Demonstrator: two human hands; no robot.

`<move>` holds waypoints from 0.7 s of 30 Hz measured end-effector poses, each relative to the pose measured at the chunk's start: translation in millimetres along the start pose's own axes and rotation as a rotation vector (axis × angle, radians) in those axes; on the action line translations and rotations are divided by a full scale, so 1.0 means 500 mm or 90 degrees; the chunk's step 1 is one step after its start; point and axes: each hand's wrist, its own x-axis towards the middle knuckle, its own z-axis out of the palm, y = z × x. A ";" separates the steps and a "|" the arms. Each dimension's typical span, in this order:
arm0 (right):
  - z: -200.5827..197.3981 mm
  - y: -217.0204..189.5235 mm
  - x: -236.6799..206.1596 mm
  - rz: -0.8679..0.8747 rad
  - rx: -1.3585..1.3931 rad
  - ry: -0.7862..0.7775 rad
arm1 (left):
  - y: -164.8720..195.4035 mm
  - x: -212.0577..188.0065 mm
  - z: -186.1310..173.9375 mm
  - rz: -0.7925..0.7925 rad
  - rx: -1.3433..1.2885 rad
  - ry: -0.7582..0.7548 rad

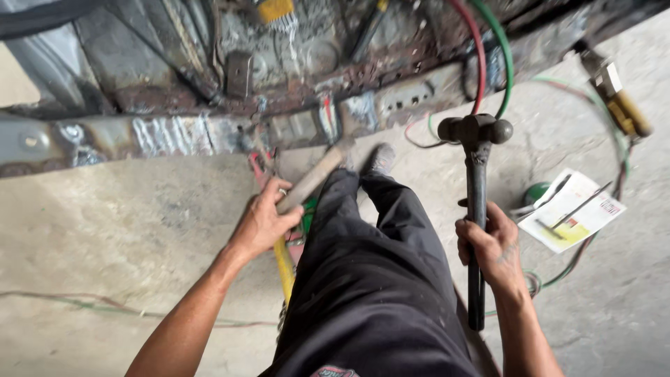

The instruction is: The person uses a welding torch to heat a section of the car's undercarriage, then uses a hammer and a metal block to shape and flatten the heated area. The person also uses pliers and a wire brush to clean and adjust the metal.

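Black, dusty cloth trousers (377, 279) cover my leg, which stretches out to a worn grey shoe (379, 159). My right hand (490, 248) is wrapped tight around the dark, round metal handle of a heavy black ball-headed hammer (476, 183). It stands upright, with its knobby head at the top. My left hand (265, 222) is closed on the pale, smooth wooden handle of a second hammer (314, 176). This handle slants up toward the rusty, rough metal car body (209, 84). Its head is hard to see against the rust. A long yellow tool (284, 269) lies on the floor just under my left hand, beside my leg. Red and green rubber hoses (488, 56) curl down from the car body behind the black hammer. A flat white paper packet (572, 209) lies on the grey, smooth concrete floor (105, 230), near my right hand.
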 end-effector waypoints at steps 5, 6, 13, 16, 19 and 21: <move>0.008 0.132 0.063 0.022 -0.014 -0.094 | -0.029 -0.070 -0.090 -0.010 -0.077 0.157; 0.010 0.158 0.079 0.020 -0.036 -0.108 | -0.023 -0.086 -0.106 -0.032 -0.097 0.190; 0.018 0.257 0.126 0.170 0.018 -0.111 | 0.061 -0.095 -0.079 0.021 0.243 0.195; 0.043 0.274 0.134 0.201 0.128 -0.073 | 0.081 -0.072 -0.024 0.121 0.293 0.099; 0.080 0.293 0.130 0.226 0.328 -0.020 | 0.087 -0.024 0.003 0.328 0.432 0.006; 0.116 0.305 0.114 0.210 0.520 -0.024 | 0.088 0.027 0.008 0.353 0.502 -0.073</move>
